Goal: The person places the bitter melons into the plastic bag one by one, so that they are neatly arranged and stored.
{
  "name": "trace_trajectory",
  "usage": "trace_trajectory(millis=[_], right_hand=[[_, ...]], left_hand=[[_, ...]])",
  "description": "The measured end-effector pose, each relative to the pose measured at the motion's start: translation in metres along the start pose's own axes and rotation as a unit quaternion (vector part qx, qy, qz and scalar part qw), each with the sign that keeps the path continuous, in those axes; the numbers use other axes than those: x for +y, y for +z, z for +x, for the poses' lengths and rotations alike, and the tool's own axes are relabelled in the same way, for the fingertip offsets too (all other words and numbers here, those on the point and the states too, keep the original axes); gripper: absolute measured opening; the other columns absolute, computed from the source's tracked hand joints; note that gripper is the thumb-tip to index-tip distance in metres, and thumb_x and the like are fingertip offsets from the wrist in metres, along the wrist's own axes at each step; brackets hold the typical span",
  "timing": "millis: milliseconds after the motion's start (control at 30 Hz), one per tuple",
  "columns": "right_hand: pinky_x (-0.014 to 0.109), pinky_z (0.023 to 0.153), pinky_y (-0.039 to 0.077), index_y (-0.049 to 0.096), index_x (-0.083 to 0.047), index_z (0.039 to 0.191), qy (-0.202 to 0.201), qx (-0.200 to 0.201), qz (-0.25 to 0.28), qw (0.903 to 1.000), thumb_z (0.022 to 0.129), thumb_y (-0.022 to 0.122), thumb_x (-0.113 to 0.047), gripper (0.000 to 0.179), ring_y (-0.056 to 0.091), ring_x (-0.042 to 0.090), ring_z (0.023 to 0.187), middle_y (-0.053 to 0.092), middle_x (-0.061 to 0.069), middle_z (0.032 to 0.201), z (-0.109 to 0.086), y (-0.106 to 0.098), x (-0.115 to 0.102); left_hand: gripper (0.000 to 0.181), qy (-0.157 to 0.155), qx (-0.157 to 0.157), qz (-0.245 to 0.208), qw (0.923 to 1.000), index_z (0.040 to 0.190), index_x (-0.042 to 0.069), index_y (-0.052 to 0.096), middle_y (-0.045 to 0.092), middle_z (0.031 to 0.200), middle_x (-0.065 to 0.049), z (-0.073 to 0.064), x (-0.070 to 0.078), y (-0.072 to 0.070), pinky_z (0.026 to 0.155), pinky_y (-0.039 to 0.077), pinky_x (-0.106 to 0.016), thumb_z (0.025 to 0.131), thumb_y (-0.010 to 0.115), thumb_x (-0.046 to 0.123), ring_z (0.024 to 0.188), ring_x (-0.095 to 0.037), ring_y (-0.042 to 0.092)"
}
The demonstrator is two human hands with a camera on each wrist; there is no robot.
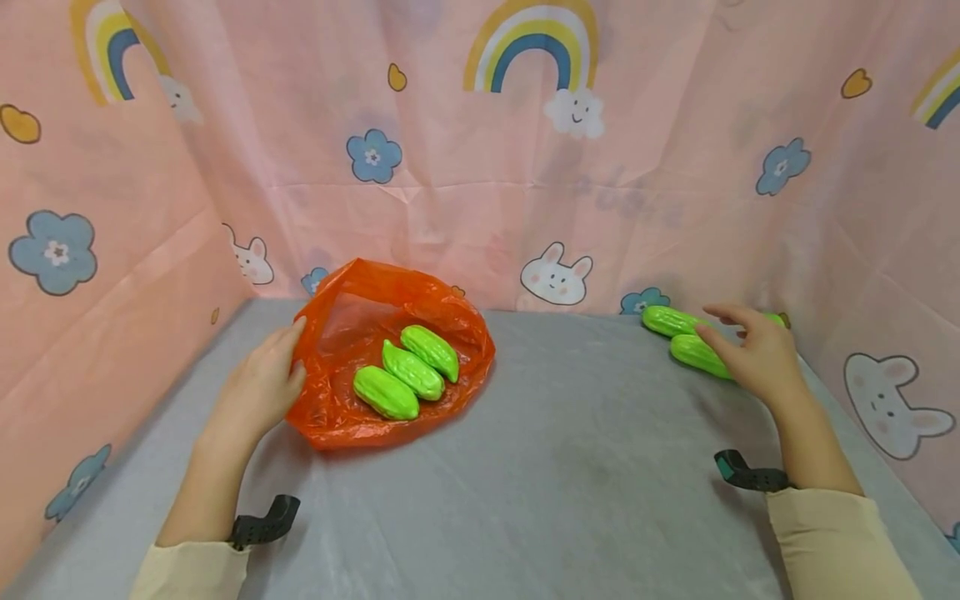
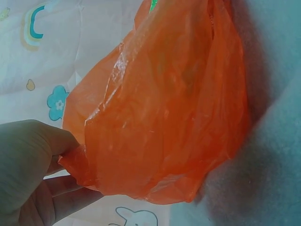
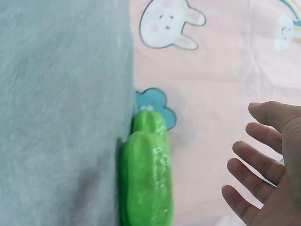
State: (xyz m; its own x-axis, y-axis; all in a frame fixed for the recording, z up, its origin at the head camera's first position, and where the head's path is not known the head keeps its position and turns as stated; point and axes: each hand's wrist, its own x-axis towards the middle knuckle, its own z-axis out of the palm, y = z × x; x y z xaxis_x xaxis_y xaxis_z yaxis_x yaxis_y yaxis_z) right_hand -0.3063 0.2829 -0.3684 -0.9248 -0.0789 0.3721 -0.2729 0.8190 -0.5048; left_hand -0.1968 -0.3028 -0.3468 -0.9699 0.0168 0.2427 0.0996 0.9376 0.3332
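Note:
An orange plastic bag (image 1: 337, 425) lies open on the grey table, its far side standing up. Three glossy, ridged green cucumber-like vegetables (image 1: 386, 392) rest side by side in it. My left hand (image 1: 258, 379) pinches the bag's left rim between thumb and fingers; the left wrist view shows the film bunched there. At the far right, my right hand (image 1: 757, 350) hovers over more green cucumber-like vegetables (image 1: 697, 354), partly covering them. Its fingers are spread and loosely bent, with nothing between them. In the right wrist view, two vegetables (image 3: 148, 183) line up beside the hand.
Pink printed cloth (image 1: 450, 217) walls the table in at the back and both sides. Grey table surface (image 1: 555, 433) stretches between the bag and the right-hand vegetables, which lie close to the back wall and right corner.

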Motion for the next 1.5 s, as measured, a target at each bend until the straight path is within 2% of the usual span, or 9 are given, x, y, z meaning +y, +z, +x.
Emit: trace_trajectory(millis=[200,433,867,1100,1500], right_hand=[[0.067,0.09,0.045,0.059,0.0,0.137,0.003,-0.011,-0.015,0.9998,0.102,0.058,-0.035,0.049,0.054,0.05,0.118,0.06,0.033,0.131,0.0,0.006,0.015],[0.07,0.094,0.043,0.06,0.004,0.132,-0.012,-0.014,-0.03,0.9994,0.102,0.059,-0.03,0.046,0.052,0.054,0.121,0.058,0.034,0.133,-0.002,0.017,0.028],[0.07,0.095,0.042,0.062,0.005,0.128,0.003,0.003,-0.037,0.9993,0.101,0.06,-0.025,0.041,0.051,0.055,0.121,0.057,0.035,0.133,0.0,0.025,0.037],[0.071,0.093,0.043,0.06,0.005,0.133,0.017,-0.026,-0.045,0.9985,0.102,0.058,-0.031,0.047,0.051,0.056,0.122,0.055,0.036,0.136,0.001,0.03,0.044],[0.072,0.098,0.041,0.055,0.01,0.134,-0.003,-0.057,-0.059,0.9966,0.102,0.057,-0.032,0.052,0.048,0.059,0.124,0.054,0.039,0.135,-0.002,0.033,0.06]], left_hand=[[0.06,-0.003,-0.002,-0.001,1.0,0.154,-0.006,0.034,0.048,0.148,-0.031,0.0,-0.001,0.001,0.108,0.043,-0.066,0.096,0.05,0.003,0.132,-0.051,0.049],[0.06,-0.003,-0.001,-0.007,1.0,0.153,-0.007,0.034,0.047,0.148,-0.032,-0.001,-0.002,0.001,0.108,0.043,-0.067,0.096,0.049,0.003,0.133,-0.051,0.049],[0.061,-0.012,-0.008,-0.004,0.9999,0.154,-0.007,0.033,0.045,0.149,-0.032,-0.001,-0.006,0.001,0.109,0.041,-0.067,0.096,0.049,0.003,0.134,-0.052,0.047],[0.061,-0.013,-0.009,-0.001,0.9999,0.154,-0.006,0.033,0.045,0.149,-0.032,-0.003,-0.007,0.0,0.109,0.041,-0.067,0.097,0.049,0.003,0.135,-0.052,0.047],[0.06,-0.012,-0.012,-0.001,0.9999,0.154,-0.007,0.033,0.044,0.151,-0.031,0.0,-0.007,0.0,0.109,0.041,-0.067,0.096,0.048,0.003,0.137,-0.052,0.045]])
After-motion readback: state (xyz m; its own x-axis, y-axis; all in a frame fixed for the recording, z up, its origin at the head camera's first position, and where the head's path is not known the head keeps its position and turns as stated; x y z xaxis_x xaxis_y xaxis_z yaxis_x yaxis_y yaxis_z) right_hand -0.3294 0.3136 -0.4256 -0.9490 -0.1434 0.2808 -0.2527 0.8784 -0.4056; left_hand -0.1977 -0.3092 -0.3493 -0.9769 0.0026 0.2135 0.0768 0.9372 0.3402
